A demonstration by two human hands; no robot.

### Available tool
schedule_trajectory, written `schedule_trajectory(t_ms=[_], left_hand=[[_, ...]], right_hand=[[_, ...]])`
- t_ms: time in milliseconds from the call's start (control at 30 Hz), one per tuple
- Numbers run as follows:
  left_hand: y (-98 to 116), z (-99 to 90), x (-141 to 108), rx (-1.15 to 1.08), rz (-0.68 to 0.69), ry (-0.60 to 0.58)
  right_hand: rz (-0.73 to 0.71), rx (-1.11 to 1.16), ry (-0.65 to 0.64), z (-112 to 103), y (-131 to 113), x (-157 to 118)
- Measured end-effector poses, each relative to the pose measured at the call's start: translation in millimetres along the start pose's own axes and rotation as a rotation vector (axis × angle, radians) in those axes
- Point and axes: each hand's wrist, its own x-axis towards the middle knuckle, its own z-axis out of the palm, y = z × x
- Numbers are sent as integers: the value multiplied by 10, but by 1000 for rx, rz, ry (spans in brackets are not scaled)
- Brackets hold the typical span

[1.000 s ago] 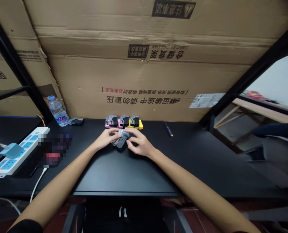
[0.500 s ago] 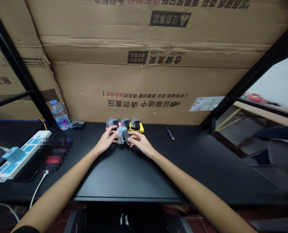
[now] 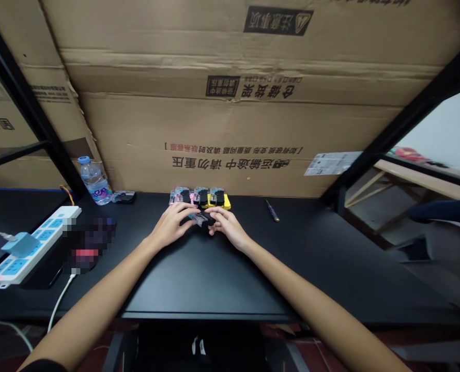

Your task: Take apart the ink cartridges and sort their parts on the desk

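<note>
Between my hands is a small black-and-clear plastic cartridge (image 3: 202,219), tilted so that a narrow side shows. My left hand (image 3: 172,223) grips its left end, thumb below and fingers above. Its right end is pinched by the fingers of my right hand (image 3: 227,226). Just behind them, a row of similar cartridges (image 3: 200,196) sits on the black table (image 3: 214,279), with pink pieces at the left and a yellow piece (image 3: 227,202) at the right. My fingers partly cover the front of this row.
A water bottle (image 3: 95,181) and another cartridge (image 3: 124,197) stand at the back left. Nearer are a white power strip (image 3: 36,245) and a cabled device. A small screwdriver (image 3: 272,211) lies right of my hands. Cardboard (image 3: 230,124) walls off the back.
The held cartridge has been tipped, so its broad face with the round part no longer shows. My left fingers have moved over its top. The view has shifted slightly.
</note>
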Motion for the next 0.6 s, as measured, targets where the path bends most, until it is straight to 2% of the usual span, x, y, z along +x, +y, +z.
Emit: schedule_trajectory(t_ms=[167,367,467,600], left_hand=[[-42,36,4,-151,-147,-5],[-107,53,58,-546,-332,38],[-154,52,48,-635,-380,-21],[-165,38,2,-613,-396,-98]], right_hand=[[-157,-250,-45,-19,56,20],[-388,-600,37,-200,75,96],[-419,-693,13,-266,65,112],[-441,-775,-29,-269,69,96]])
